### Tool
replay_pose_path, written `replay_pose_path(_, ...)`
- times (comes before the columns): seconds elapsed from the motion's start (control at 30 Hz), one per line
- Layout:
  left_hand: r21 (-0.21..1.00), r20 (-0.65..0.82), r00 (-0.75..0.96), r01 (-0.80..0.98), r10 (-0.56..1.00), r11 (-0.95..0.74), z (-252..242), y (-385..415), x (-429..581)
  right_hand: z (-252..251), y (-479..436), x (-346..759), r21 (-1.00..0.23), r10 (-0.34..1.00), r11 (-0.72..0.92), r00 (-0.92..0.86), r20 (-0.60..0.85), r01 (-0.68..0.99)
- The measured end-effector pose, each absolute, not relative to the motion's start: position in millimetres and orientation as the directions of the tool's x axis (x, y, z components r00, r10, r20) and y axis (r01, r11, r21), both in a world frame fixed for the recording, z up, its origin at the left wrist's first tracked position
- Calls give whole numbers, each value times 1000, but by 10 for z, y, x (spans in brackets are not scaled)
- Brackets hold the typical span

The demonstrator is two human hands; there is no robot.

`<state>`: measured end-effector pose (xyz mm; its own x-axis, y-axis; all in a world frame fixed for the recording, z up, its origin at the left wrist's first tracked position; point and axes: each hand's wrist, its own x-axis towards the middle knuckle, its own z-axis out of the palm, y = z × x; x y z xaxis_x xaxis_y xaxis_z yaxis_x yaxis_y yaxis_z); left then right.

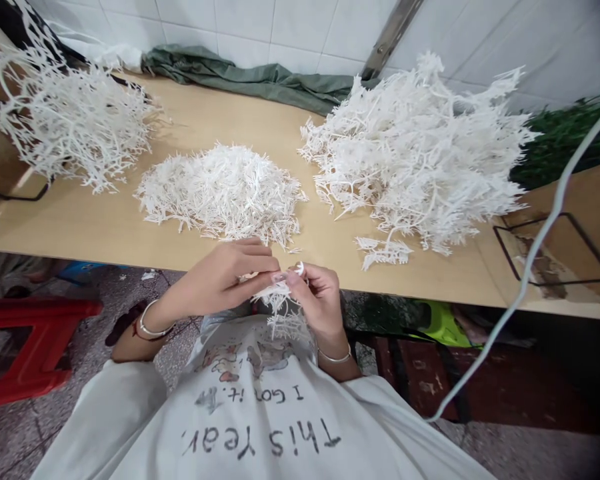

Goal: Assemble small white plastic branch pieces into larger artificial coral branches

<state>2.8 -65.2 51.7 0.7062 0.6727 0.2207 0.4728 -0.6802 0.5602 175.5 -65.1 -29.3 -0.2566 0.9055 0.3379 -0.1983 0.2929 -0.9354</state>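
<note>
Close to my body, just off the table's front edge, my left hand [245, 277] and my right hand [317, 297] meet over a white branched plastic sprig [284, 310]. Fingers of both hands pinch its upper end, and its fine twigs hang down in front of my shirt. The exact grip point is partly hidden by my fingers. Beyond my hands lies a low heap of short white plastic pieces [225, 190]. A large pile of white branched sprigs [420, 153] is on the right, with a small loose sprig [384, 251] at its near edge.
Another tangle of bare white branches [80, 123] sits at the table's left. Green cloth [250, 80] lies along the tiled wall. A white cable [540, 233] crosses the right side. Black metal loops [555, 250] stand at the table's ends; a red stool [35, 347] is at lower left.
</note>
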Motion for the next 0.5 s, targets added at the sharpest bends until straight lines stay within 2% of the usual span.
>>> replay_pose_path(0.13, 763, 164, 734, 329, 659, -556, 506, -609, -52, -246, -651, 1842, -935, 786, 107, -547, 287, -338)
replay_pose_path(0.27, 919, 15, 789, 231, 614, -319, 436, -574, -115, -220, -651, 1846, -902, 660, -15, -682, 314, -431)
replay_pose_path(0.33, 939, -5, 802, 209, 597, -274, 407, -556, -138, -224, -647, 1836, -889, 641, -46, -696, 323, -455)
replay_pose_path(0.4, 931, 11, 807, 208, 590, -301, 395, -553, -151, -228, -646, 1828, -889, 639, -57, -700, 318, -455)
replay_pose_path(0.5, 932, -2, 796, 222, 606, -288, 383, -601, -133, -217, -660, 1818, -900, 686, -51, -670, 283, -432)
